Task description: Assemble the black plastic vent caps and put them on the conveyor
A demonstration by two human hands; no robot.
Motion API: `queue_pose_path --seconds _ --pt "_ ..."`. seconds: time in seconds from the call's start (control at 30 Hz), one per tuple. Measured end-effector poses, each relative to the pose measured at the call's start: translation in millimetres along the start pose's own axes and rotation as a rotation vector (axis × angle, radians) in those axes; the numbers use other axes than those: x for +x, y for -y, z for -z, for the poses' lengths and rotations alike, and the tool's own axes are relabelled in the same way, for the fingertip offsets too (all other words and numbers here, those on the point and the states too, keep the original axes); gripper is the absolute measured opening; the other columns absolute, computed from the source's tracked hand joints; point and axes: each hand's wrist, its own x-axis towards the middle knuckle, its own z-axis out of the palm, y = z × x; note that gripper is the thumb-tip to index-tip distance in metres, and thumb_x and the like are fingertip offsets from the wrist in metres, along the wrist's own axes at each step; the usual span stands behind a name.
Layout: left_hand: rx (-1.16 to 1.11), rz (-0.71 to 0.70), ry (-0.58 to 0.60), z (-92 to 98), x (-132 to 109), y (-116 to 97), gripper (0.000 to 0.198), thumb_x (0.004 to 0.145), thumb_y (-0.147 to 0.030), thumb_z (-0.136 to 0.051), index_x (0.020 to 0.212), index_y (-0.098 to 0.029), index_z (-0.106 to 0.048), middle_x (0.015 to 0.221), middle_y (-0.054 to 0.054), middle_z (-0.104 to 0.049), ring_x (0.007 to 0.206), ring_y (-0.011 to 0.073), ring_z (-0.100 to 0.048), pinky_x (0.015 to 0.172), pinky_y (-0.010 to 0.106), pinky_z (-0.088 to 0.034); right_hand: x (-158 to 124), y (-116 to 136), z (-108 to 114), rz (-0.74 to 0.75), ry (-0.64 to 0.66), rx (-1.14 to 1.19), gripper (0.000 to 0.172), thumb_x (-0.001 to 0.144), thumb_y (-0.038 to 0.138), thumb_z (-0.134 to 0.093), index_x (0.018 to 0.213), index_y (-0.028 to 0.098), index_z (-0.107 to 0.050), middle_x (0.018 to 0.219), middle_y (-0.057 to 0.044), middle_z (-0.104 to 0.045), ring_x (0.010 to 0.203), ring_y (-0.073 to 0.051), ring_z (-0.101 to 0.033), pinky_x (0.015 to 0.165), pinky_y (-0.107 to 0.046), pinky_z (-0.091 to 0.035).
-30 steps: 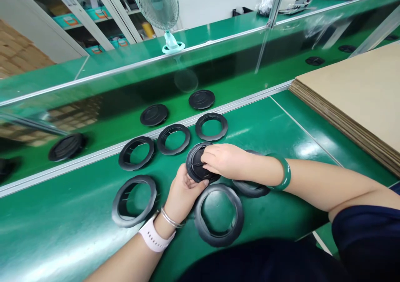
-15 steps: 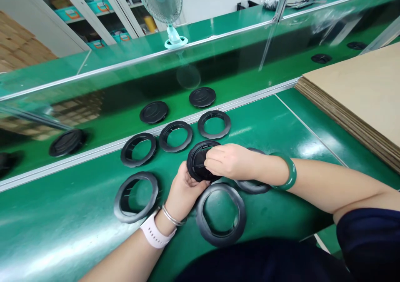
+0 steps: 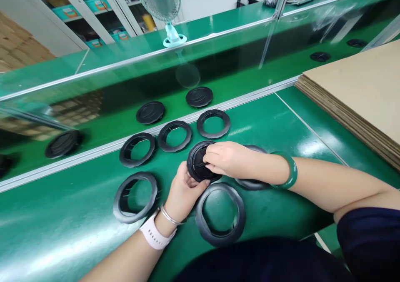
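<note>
1. Black discs (image 3: 199,96) on the green belt (image 3: 250,80) have slid slightly toward nine o'clock since the earlier frame.
2. Left hand (image 3: 184,186) grips the rim of a black round part (image 3: 195,161) from its seven o'clock.
3. Right hand (image 3: 226,159) comes from three o'clock, fingertips bunched at the part's face; whether they pinch anything, I cannot tell.
4. Just beside the part, between five and six o'clock, lies a loose ring (image 3: 241,213).
</note>
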Motion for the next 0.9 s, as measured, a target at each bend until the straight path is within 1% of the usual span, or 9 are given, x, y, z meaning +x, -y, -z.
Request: queue_pose_path --seconds 0.1,0.37,0.5,0.57,0.7,0.8,0.9 --pt "0.025 0.006 -0.014 -0.5 -1 -2 0.050 0.071 -0.023 -0.080 0.109 -0.022 -0.048 0.100 0.001 -0.070 0.090 0.0175 -0.070 0.080 0.029 -0.058 -1 3 2 -0.034 0.012 0.026 0.011 0.096 0.021 -0.063 0.091 0.011 -0.063 0.089 -0.010 -0.062 0.083 -0.022 -0.058 0.075 -0.035 -0.050" --pt "-0.009 -0.015 -0.003 -1.8 -1 -3 0.046 0.071 -0.020 -0.079 0.105 -0.022 -0.048 0.098 -0.001 -0.069 0.094 0.0166 -0.070 0.083 0.028 -0.058 0 -3 11 -0.008 0.031 0.102 0.007 0.095 0.017 -0.061 0.093 0.011 -0.063 0.090 -0.009 -0.062 0.081 -0.020 -0.058 0.073 -0.031 -0.048" --pt "0.012 0.008 -0.003 -1.5 -1 -2 0.046 0.071 -0.018 -0.079 0.104 -0.021 -0.048 0.097 -0.001 -0.070 0.092 0.0165 -0.071 0.081 0.028 -0.058 2 -1 10 0.016 0.071 0.065 0.005 0.094 0.016 -0.063 0.093 0.010 -0.062 0.089 -0.009 -0.063 0.084 -0.021 -0.059 0.076 -0.033 -0.049" --pt "0.024 0.017 -0.012 -1.6 -1 -3 0.047 0.070 -0.018 -0.080 0.104 -0.021 -0.048 0.096 -0.001 -0.070 0.090 0.0170 -0.071 0.080 0.028 -0.058 2 0 9 0.016 0.081 0.036 0.007 0.094 0.017 -0.065 0.093 0.010 -0.062 0.089 -0.009 -0.063 0.085 -0.022 -0.059 0.077 -0.033 -0.049" --pt "0.022 0.025 -0.025 -2.3 -2 -5 0.047 0.068 -0.018 -0.080 0.102 -0.021 -0.049 0.094 -0.001 -0.071 0.088 0.0171 -0.071 0.078 0.027 -0.058 0 4 5 -0.029 0.076 0.033 0.015 0.094 0.023 -0.068 0.097 0.011 -0.060 0.092 -0.010 -0.063 0.086 -0.023 -0.060 0.077 -0.035 -0.050" --pt "0.011 0.023 -0.029 -2.2 -1 -4 0.047 0.067 -0.016 -0.080 0.102 -0.021 -0.048 0.091 -0.003 -0.069 0.086 0.0155 -0.071 0.077 0.025 -0.058 0 10 4 -0.090 0.069 0.028 0.014 0.095 0.018 -0.064 0.104 0.009 -0.060 0.095 -0.011 -0.063 0.085 -0.024 -0.060 0.075 -0.036 -0.050" --pt "0.008 0.015 -0.035 -1.5 -1 -2 0.047 0.068 -0.016 -0.080 0.102 -0.021 -0.048 0.089 -0.004 -0.068 0.081 0.0133 -0.069 0.073 0.023 -0.057 0 18 4 -0.165 0.080 0.016 0.020 0.096 0.015 -0.058 0.114 0.007 -0.059 0.095 -0.012 -0.062 0.084 -0.025 -0.060 0.072 -0.037 -0.052"
